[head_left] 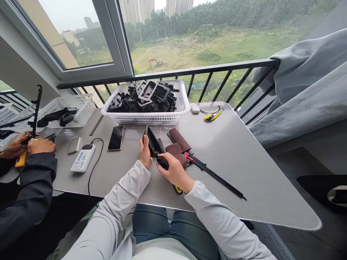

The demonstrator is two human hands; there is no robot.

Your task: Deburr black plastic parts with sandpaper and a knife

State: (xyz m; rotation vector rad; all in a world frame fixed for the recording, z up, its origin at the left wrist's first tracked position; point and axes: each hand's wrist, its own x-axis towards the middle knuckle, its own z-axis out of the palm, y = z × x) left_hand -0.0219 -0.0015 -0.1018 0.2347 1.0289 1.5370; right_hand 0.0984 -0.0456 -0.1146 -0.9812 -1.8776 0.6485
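Observation:
My left hand (145, 154) is closed around the side of a long, hollow black plastic part (153, 141), its thumb along the upper edge. The part is tilted, with its far end pointing toward the basket. My right hand (175, 170) grips the rounded lower end of the same part, fingers curled over it. Just beyond the right hand lie brown sandpaper pieces (180, 140), one of them rolled. A black caliper (217, 177) with a red piece at its head rests beside them. Below my right wrist shows a yellow-and-black handle (178, 189), partly hidden.
A white basket (146, 118) heaped with black plastic parts stands at the back. A phone (116, 138), a white power bank (83, 158) with a cable and a yellow cutter knife (213, 115) lie on the table (260, 173). At left, a co-worker's hands (40, 145) hold a black part.

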